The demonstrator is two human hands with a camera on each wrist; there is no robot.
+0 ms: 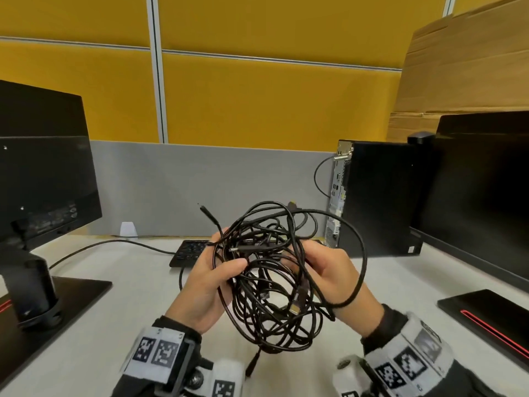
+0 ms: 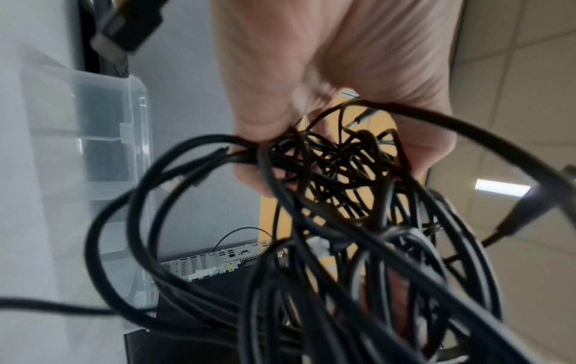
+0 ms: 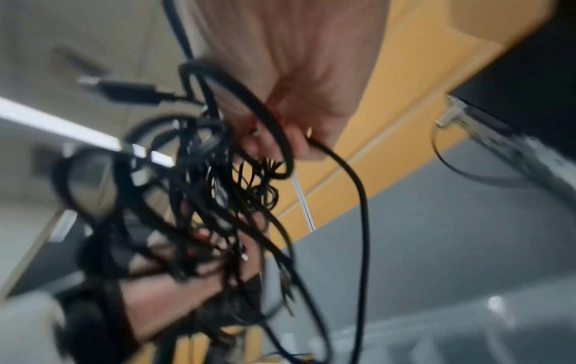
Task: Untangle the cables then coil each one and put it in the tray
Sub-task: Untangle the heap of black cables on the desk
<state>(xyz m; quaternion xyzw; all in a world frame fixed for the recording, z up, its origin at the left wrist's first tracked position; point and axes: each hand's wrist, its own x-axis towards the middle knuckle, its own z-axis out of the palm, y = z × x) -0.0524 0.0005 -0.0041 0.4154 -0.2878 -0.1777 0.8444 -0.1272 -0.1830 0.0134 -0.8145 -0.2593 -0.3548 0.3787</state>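
While both hands hold the cable tangle (image 1: pixel 269 270) above the near desk (image 1: pixel 94 333), left hand (image 1: pixel 207 285) and right hand (image 1: pixel 329 270) have fingers curled round its strands, so untangling is only beginning. Next, I judge, a free plug end (image 1: pixel 206 211) must be traced out; the tray (image 2: pixel 124 152) waits on the desk.

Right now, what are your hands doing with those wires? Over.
Left hand and right hand both grip the cable tangle, held above the desk. Nothing separated yet. Clear tray waits. Keyboard behind.
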